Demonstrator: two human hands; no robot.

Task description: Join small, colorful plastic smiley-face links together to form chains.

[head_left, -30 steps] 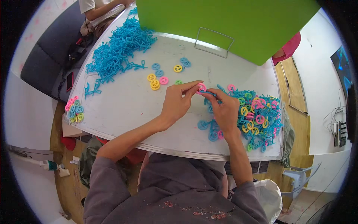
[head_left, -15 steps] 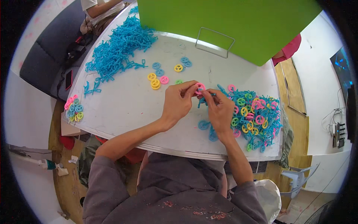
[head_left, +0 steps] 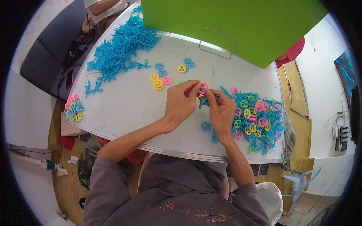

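Over the middle of the white table, my left hand pinches a small pink spoked ring at its left edge. My right hand meets it from the other side, closed on a blue forked plastic piece whose ends stick out below the fingers. The blue piece appears to touch the ring; the fingertips hide the joint. Right beside my right hand lies a pile of blue pieces with pink, yellow and green rings among them. A green ring shows partly behind my left hand.
A big heap of blue forked pieces covers the far left. Loose yellow rings, a pink ring and blue rings lie mid-table. More rings cluster at the left edge. A green panel stands at the back; another person sits far left.
Both hands stay almost in place, with the pink ring and the blue piece still between them. The whole view has shifted very slightly.
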